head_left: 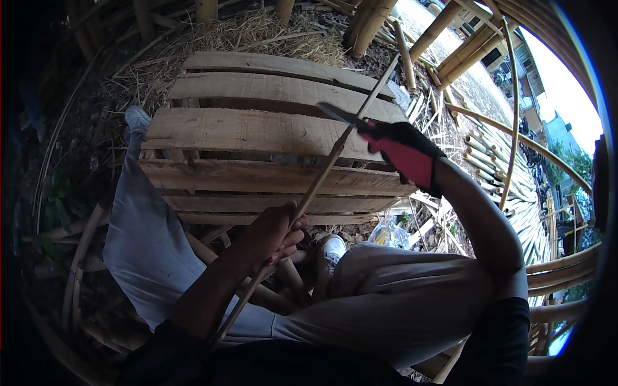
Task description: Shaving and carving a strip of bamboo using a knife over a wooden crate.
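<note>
A long, thin bamboo strip [317,183] runs slantwise from my lap up over a slatted wooden pallet [219,132]. Bare fingers of my left hand [275,235] are wrapped round its lower half. My right hand [407,154], in a red and black glove, grips a knife [338,114] by its dark handle. The blade points to the left and lies across the strip's upper part, at or very near its surface. Part of the handle is hidden by the glove.
Dry shavings [257,38] lie heaped behind the pallet. Cut bamboo poles [489,161] are stacked at the right, and thick bamboo posts [370,26] stand at the back. My legs straddle the near side, by a clear plastic bag [389,233].
</note>
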Demonstrator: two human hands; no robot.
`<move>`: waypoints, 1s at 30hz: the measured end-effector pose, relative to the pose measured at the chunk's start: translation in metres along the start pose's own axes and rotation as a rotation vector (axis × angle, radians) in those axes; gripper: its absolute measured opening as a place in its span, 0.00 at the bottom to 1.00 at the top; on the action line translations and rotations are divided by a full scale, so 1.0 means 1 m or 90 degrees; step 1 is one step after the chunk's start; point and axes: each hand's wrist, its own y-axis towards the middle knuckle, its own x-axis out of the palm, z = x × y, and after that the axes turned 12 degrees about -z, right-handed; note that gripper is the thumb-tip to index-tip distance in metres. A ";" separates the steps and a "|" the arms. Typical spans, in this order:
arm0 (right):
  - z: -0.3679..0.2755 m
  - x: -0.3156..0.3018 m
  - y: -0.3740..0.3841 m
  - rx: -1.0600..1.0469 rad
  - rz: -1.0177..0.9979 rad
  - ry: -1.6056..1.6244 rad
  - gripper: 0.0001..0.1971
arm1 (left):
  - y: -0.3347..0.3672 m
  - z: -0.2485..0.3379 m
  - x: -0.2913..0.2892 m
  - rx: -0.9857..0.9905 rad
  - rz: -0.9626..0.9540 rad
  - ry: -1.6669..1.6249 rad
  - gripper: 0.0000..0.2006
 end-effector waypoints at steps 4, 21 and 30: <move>-0.008 -0.013 0.004 -0.077 -0.030 0.110 0.14 | 0.002 -0.003 -0.004 -0.007 0.002 -0.023 0.23; 0.016 0.014 0.004 0.021 -0.134 0.045 0.17 | 0.002 -0.004 -0.001 0.008 -0.013 -0.019 0.21; 0.014 -0.002 0.011 -0.011 -0.218 -0.069 0.17 | -0.002 -0.004 -0.004 0.028 -0.010 -0.015 0.21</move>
